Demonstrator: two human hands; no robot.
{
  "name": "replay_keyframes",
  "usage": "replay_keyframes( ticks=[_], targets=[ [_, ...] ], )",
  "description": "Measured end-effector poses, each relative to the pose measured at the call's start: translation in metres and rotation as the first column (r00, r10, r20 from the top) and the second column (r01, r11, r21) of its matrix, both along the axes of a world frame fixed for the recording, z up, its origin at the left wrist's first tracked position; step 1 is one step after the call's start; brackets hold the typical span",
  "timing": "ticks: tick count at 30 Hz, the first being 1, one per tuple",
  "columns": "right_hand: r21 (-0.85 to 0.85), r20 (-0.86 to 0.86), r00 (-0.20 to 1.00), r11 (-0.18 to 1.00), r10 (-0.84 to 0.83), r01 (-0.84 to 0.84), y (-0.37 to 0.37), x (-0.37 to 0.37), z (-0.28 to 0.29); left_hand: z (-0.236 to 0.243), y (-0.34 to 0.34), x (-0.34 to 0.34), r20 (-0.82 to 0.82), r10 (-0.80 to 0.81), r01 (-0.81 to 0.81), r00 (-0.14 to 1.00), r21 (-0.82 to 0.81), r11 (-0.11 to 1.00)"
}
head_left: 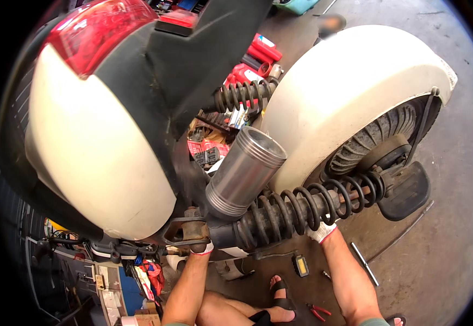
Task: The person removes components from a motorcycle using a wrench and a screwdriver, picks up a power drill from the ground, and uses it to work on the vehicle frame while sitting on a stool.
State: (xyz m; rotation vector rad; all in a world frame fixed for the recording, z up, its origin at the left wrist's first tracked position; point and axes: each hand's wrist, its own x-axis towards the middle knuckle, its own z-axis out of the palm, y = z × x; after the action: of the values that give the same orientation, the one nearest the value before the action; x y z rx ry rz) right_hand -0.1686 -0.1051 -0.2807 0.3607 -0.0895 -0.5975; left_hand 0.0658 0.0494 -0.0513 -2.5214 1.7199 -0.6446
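Note:
A scooter's cream body panel (95, 157) with a red tail light (92, 30) and a cream mudguard (350, 76) over the wheel (367, 141) fill the view. A near shock absorber (272, 217) with a black coil spring runs across below a silver metal cylinder (246, 171). My left hand (201, 248), gloved, is behind the shock's left mounting bracket (187, 231), its fingers hidden. My right hand (322, 230), in a white glove, reaches under the spring, its fingers hidden behind it. A second shock (239, 96) sits farther back.
Red tools and containers (263, 51) lie behind the scooter. On the grey floor (454, 228) are red-handled pliers (318, 312), a small work light (300, 265), a metal bar (364, 263) and a cable (399, 233). My sandalled foot (279, 290) is below. Cluttered items (147, 277) stand at lower left.

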Motion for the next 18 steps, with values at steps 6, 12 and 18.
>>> replay_keyframes(
  ticks=[6, 12, 18],
  targets=[
    [-0.078, 0.078, 0.991, 0.99, -0.113, 0.119, -0.016, 0.005, 0.005, 0.016, -0.017, -0.03, -0.064, -0.031, 0.025, 0.997, -0.096, 0.995],
    [-0.16, 0.007, 0.991, 0.978, -0.131, 0.131, -0.016, 0.016, -0.007, 0.01, -0.028, -0.039, -0.354, -0.06, -0.053, 0.933, -0.302, 0.952],
    [-0.36, -0.135, 0.965, 0.918, -0.227, 0.166, -0.015, 0.02, -0.008, 0.024, -0.026, -0.048, -0.585, -0.149, -0.139, 0.797, -0.418, 0.898]
  ],
)
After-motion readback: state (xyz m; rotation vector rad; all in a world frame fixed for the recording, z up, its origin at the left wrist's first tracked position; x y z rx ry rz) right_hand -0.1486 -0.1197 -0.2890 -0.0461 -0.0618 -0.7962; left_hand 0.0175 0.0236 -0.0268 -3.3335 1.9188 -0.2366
